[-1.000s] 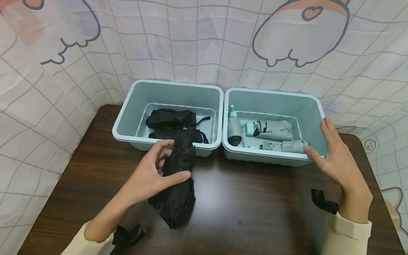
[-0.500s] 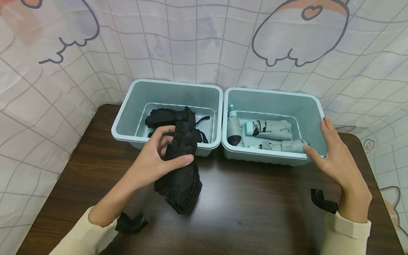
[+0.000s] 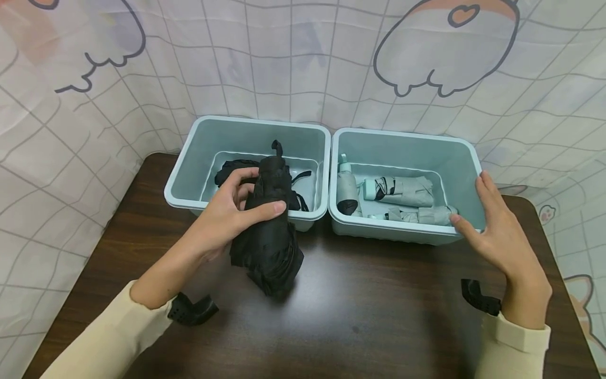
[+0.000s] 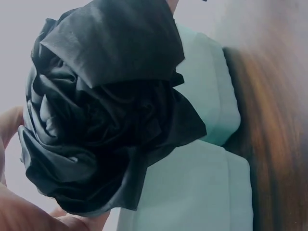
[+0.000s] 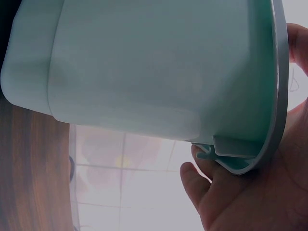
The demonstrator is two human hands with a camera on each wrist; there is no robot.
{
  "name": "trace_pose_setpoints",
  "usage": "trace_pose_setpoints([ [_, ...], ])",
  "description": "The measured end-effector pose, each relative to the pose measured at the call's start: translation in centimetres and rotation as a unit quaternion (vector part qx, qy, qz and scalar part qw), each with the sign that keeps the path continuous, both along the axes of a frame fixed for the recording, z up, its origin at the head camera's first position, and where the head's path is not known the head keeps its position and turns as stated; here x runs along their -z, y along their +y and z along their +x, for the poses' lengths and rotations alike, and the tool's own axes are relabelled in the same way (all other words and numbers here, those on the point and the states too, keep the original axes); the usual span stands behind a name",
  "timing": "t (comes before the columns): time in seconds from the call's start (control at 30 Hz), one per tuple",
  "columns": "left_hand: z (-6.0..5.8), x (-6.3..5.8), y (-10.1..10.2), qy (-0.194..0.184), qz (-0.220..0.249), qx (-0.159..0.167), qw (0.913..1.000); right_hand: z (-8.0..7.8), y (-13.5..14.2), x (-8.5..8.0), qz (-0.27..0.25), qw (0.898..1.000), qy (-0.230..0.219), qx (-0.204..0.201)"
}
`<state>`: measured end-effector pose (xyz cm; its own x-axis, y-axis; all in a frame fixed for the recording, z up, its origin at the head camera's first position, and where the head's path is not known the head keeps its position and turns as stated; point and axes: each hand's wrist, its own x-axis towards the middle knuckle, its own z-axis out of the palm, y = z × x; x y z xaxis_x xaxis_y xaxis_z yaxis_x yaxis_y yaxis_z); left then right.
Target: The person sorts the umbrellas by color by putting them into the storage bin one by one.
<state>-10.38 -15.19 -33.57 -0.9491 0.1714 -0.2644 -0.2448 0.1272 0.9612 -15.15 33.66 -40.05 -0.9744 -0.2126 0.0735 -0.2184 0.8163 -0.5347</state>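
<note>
My left hand (image 3: 224, 218) grips a folded black umbrella (image 3: 270, 231), thumb across its top and fingers along its far side. The umbrella slants over the front rim of the left light-blue bin (image 3: 246, 137), its strap end above the bin. The loose cloth folds of the umbrella (image 4: 110, 110) fill much of the left wrist view. Other black umbrellas (image 3: 232, 168) lie in that bin, partly hidden. My right hand (image 3: 502, 237) holds the right-hand rim of the right light-blue bin (image 3: 407, 150), its thumb over the front corner. In the right wrist view, fingers (image 5: 192, 183) curl under the rim.
Inside the right bin lie grey-green folded umbrellas (image 3: 407, 192) with mint handles, one upright along the left wall. Both bins stand side by side on a dark wooden table (image 3: 369, 305). A patterned white curtain (image 3: 307, 63) hangs close behind them.
My left hand has carried the black umbrella forward and up, so its strap end now reaches over the left bin. The right hand stays on the right bin's rim.
</note>
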Motion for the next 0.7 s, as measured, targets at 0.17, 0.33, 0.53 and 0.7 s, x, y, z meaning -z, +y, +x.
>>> trace_pose_setpoints([
  [0.17,-1.1,-0.7,0.0,-0.027,0.025,-0.003,0.9993,0.0,0.0,-0.1,0.002,1.0,-0.001,0.001],
  [0.33,-2.0,-1.3,-0.1,-0.044,0.025,0.001,0.9987,0.0,0.0,0.0,-0.001,1.0,-0.002,-0.001],
  [0.53,-3.2,-2.0,-0.4,-0.061,0.035,0.003,0.9975,0.0,0.0,0.0,0.0,1.0,0.0,0.001],
  [0.7,-4.1,-2.8,-1.0,-0.078,0.049,-0.004,0.9958,0.1,0.0,-0.1,0.003,1.0,-0.001,0.005],
])
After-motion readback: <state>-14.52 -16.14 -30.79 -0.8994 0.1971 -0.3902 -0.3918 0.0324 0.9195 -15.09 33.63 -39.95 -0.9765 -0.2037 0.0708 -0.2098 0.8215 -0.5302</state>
